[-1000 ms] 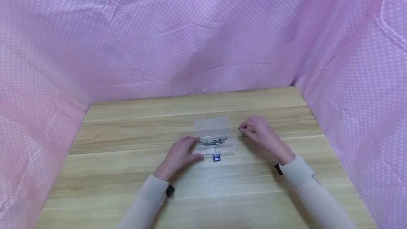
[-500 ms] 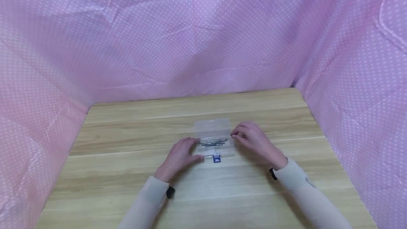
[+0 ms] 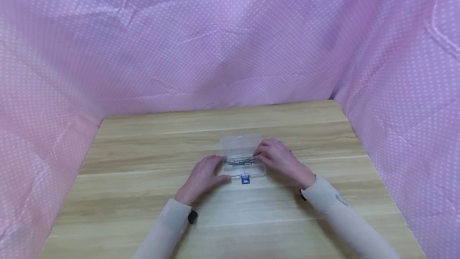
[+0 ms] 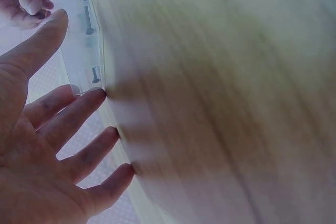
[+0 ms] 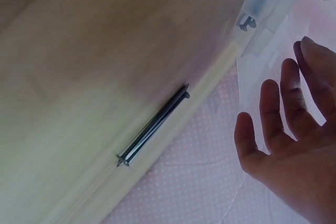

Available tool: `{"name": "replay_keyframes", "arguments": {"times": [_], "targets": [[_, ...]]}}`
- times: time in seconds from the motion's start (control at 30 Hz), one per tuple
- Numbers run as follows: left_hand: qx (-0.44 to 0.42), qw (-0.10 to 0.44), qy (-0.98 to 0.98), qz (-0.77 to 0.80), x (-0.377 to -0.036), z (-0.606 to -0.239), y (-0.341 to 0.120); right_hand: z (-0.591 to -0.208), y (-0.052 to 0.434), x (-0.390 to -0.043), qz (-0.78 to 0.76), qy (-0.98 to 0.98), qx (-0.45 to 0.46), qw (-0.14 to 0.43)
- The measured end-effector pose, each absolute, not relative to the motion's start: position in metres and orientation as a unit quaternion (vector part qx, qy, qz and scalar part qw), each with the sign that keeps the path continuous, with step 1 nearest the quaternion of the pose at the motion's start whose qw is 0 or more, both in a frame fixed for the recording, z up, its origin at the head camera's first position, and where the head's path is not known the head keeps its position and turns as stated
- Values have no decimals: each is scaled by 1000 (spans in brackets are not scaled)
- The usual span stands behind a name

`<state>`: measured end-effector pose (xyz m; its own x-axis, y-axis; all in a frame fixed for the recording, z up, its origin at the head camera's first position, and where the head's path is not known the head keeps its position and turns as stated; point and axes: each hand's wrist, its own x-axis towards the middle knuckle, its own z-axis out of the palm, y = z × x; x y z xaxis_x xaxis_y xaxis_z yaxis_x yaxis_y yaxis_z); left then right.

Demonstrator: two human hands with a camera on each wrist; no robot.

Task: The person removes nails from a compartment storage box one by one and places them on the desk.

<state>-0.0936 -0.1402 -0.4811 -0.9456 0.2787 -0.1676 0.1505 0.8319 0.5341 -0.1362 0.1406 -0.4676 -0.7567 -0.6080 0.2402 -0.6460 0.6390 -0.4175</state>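
Some nails (image 5: 153,124) lie outside the box (image 3: 256,170), pink cloth (image 3: 172,59) behind the table (image 3: 143,179).

Pink dotted cloth walls (image 3: 215,31) (creased) behind and beside pale wood-grain table (image 3: 143,143).

We see pink cloth (image 3: 215,31) — white-dotted, creased (folds plain to us) — behind and beside wood-grain table (image 3: 143,147), far corners rounded.

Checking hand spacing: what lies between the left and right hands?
The clear box, lid open and nails inside, lies between the left hand and the right hand; the head view shows it.
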Motion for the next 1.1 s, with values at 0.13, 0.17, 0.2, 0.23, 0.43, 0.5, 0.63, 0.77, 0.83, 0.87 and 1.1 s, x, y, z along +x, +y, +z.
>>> {"name": "replay_keyframes", "arguments": {"times": [0.13,0.17,0.2,0.23,0.43,0.5,0.63,0.77,0.83,0.87,1.1], "targets": [[116,121,949,268,-94,-482,-141,-467,136,-138,236,-907,349,18],[116,121,948,269,-94,-482,-141,-468,136,-138,235,-907,350,11],[116,121,948,270,-94,-483,-141,-467,135,-139,234,-908,349,5],[116,122,948,270,-94,-483,-141,-468,134,-139,233,-908,349,1],[115,120,949,268,-92,-484,-141,-471,132,-141,239,-906,348,-26],[116,121,948,269,-91,-484,-141,-473,131,-141,235,-907,348,-30],[118,120,948,270,-89,-484,-140,-476,131,-141,226,-908,352,-25],[119,116,948,272,-89,-484,-141,-477,131,-143,218,-903,370,-5],[118,116,948,271,-89,-484,-141,-476,130,-143,212,-900,380,2],[118,116,948,272,-89,-484,-141,-476,130,-144,210,-900,383,3],[110,125,949,269,-93,-482,-140,-474,130,-147,215,-901,375,-15]]}}
